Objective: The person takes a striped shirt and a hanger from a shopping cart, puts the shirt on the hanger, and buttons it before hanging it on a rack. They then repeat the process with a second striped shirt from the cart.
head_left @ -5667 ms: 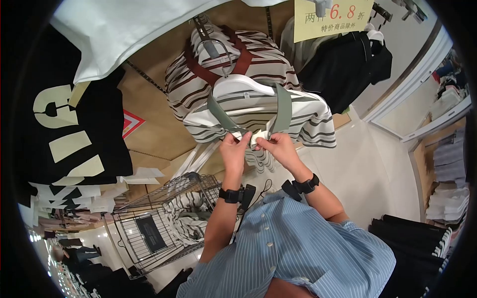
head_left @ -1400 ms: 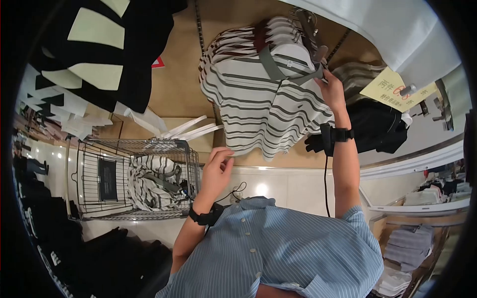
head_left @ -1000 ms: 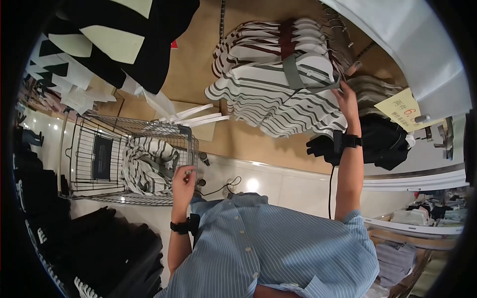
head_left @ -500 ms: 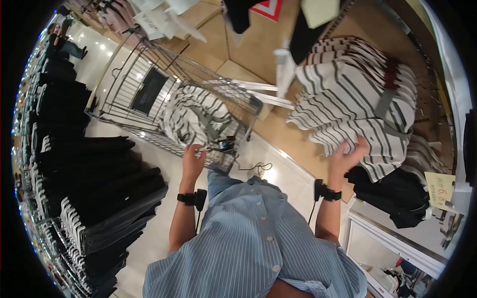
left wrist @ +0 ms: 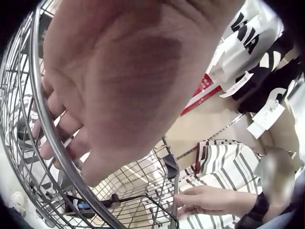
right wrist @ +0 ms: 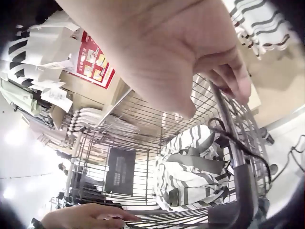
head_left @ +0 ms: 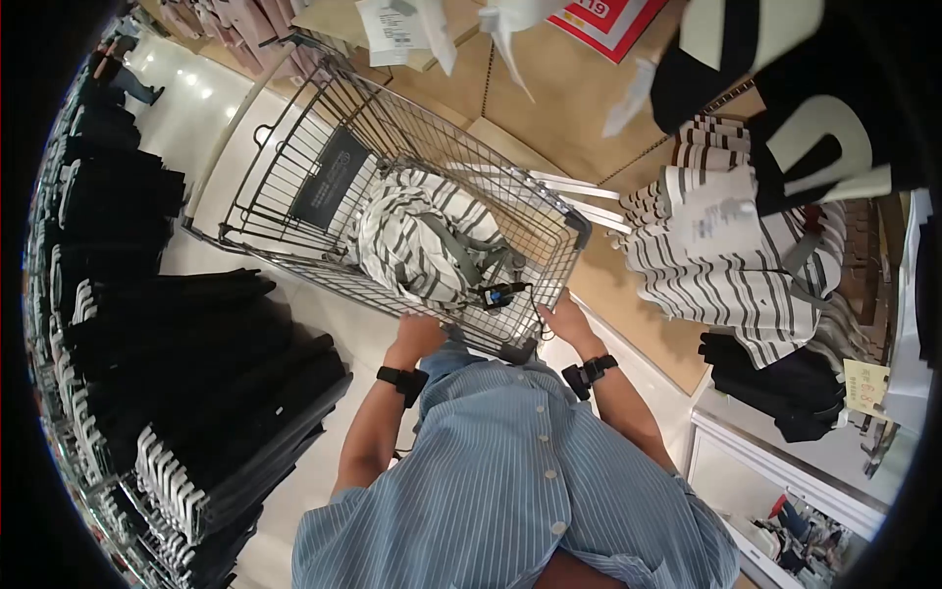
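Note:
In the head view, a wire shopping cart (head_left: 324,265) holds a bunched striped garment (head_left: 422,236). My left hand (head_left: 417,337) grips the cart's near side rim; in the left wrist view, the fingers of the left hand (left wrist: 114,86) pass beyond the metal bar. At the cart's right end, my right hand (head_left: 572,324) holds the end rim near the corner, with its fingers bent over the rail in the right wrist view (right wrist: 228,76). A small black device (head_left: 502,294) with a cable lies beside the garment, between the hands.
Striped shirts (head_left: 726,285) hang at the right, above dark clothes (head_left: 775,388). Rows of black garments (head_left: 196,363) hang at the left. White bars (head_left: 579,187) stick out beside the cart's far side. A red sign (head_left: 613,25) is at the top.
My right hand has left the hanging striped shirt and come to the cart's end rim. My left hand has moved onto the side rim. The view has turned toward the cart.

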### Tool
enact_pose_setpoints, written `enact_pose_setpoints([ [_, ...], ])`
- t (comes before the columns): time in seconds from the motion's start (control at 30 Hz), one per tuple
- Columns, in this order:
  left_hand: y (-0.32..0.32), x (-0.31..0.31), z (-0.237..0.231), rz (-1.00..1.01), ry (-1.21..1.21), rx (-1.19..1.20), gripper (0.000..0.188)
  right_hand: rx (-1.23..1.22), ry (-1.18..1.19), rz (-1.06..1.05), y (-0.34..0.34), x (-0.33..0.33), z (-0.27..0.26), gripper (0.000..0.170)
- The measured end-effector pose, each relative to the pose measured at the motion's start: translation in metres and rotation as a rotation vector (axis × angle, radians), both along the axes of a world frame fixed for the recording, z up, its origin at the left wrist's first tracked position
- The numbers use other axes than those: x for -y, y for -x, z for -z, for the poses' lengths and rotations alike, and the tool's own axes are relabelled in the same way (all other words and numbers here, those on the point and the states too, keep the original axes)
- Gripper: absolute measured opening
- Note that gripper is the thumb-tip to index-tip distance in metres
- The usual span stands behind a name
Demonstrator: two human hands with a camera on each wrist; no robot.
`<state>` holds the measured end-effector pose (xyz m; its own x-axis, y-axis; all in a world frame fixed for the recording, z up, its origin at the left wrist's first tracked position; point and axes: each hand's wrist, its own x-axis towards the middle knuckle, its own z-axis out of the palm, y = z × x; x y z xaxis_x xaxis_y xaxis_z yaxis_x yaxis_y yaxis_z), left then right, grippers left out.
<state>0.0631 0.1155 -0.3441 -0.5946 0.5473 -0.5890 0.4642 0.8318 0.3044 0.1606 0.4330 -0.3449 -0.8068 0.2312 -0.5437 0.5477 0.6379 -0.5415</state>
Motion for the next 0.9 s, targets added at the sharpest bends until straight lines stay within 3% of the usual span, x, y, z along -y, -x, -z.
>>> enact_pose_setpoints([
  [0.07,0.010,0.006,0.000,-0.004,-0.046,0.124,0.037,0.103,-0.124,0.072,0.010,0.015,0.001,0.089],
  [0.17,0.027,0.015,0.008,0.044,-0.228,0.128,0.035,0.280,-0.263,0.094,0.019,0.028,0.016,0.087],
  [0.3,0.052,0.017,0.017,0.024,-0.371,0.278,0.035,0.288,-0.343,0.174,0.020,0.034,0.037,0.091],
  [0.4,0.084,0.013,0.030,0.023,-0.344,0.227,0.037,0.342,-0.319,0.206,0.027,0.035,0.030,0.081],
  [0.43,0.095,0.010,0.041,0.041,-0.382,0.106,0.035,0.354,-0.313,0.228,0.027,0.032,0.035,0.075],
  [0.53,0.125,-0.004,0.066,-0.342,-0.463,0.091,0.033,0.370,-0.312,0.244,0.029,0.020,0.050,0.060],
  [0.6,0.147,-0.009,0.113,-0.259,-0.261,0.186,0.040,0.359,-0.332,0.206,0.028,0.015,0.057,0.051],
  [0.67,0.159,-0.011,0.137,-0.302,-0.131,0.337,0.045,0.365,-0.320,0.237,0.029,0.018,0.052,0.055],
  [0.73,0.158,-0.007,0.146,-0.472,-0.067,0.546,0.048,0.342,-0.318,0.271,0.031,0.022,0.047,0.054],
  [0.9,0.143,-0.001,0.198,-0.369,0.027,0.578,0.046,0.334,-0.334,0.301,0.033,0.028,0.041,0.059],
])
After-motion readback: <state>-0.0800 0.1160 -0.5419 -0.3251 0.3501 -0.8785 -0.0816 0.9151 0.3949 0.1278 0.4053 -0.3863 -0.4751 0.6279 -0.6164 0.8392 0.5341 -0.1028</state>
